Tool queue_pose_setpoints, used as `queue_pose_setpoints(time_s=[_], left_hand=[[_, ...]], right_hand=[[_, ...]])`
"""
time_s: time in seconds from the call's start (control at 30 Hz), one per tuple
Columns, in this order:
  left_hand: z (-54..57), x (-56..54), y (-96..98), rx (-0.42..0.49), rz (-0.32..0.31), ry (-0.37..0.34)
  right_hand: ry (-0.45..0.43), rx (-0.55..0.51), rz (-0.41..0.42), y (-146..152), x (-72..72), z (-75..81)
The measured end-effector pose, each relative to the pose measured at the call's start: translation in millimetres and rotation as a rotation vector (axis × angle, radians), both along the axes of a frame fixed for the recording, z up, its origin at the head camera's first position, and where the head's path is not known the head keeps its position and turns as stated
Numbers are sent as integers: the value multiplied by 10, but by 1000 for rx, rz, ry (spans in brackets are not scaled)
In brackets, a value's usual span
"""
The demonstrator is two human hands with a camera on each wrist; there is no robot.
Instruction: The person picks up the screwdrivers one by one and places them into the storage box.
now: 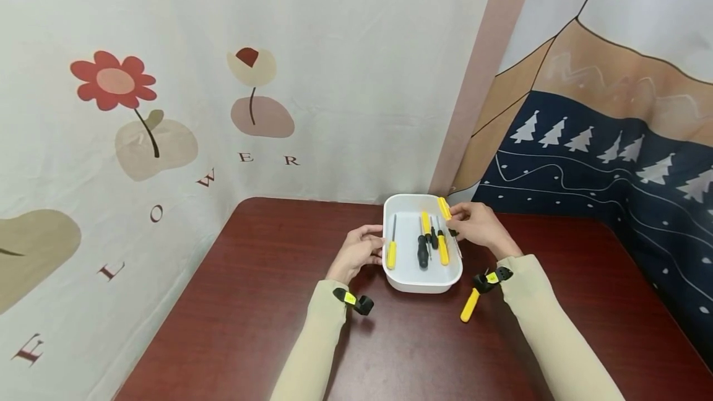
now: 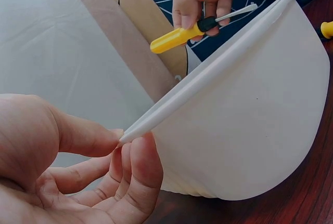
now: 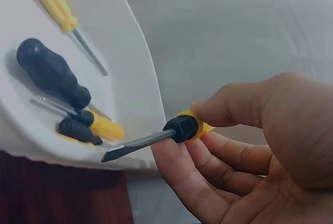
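A white plastic tray [image 1: 421, 287] stands near the table's far edge. My left hand [image 1: 354, 254] pinches its left rim between thumb and fingers, close up in the left wrist view. Above the right rim, my right hand [image 1: 478, 224] grips a yellow screwdriver [image 2: 176, 39] by its handle; its black collar and flat metal blade [image 3: 138, 145] show in the right wrist view. Several screwdrivers lie inside the tray: a yellow-handled screwdriver [image 1: 392, 256] along the left side, a thick black-handled screwdriver [image 1: 423, 254] in the middle, and other yellow and black ones clustered towards the right.
Another yellow-handled screwdriver [image 1: 470, 306] lies on the brown table [image 1: 250, 314] right of the tray, its far end hidden by the right wrist's camera band. A light printed curtain [image 1: 345, 79] hangs behind the table, and a dark blue patterned cloth [image 1: 562, 184] hangs at the right.
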State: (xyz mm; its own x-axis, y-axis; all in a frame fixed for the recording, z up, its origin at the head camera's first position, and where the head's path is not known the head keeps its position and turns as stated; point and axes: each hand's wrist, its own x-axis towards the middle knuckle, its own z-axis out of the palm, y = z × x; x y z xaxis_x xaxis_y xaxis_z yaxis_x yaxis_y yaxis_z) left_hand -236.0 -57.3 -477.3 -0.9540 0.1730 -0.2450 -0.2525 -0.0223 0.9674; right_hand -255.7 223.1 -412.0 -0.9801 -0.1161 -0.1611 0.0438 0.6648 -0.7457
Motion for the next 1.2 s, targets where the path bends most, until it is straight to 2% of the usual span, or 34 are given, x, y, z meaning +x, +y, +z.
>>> queue_pose_setpoints(time_s=[0.83,1.2], left_hand=[[-15,-5,-8,-9,6,5],[6,4,-9,9,-1,-15]], right_hand=[[-104,18,16,-455,-178,-90],[-139,45,42,-526,-259,-165]])
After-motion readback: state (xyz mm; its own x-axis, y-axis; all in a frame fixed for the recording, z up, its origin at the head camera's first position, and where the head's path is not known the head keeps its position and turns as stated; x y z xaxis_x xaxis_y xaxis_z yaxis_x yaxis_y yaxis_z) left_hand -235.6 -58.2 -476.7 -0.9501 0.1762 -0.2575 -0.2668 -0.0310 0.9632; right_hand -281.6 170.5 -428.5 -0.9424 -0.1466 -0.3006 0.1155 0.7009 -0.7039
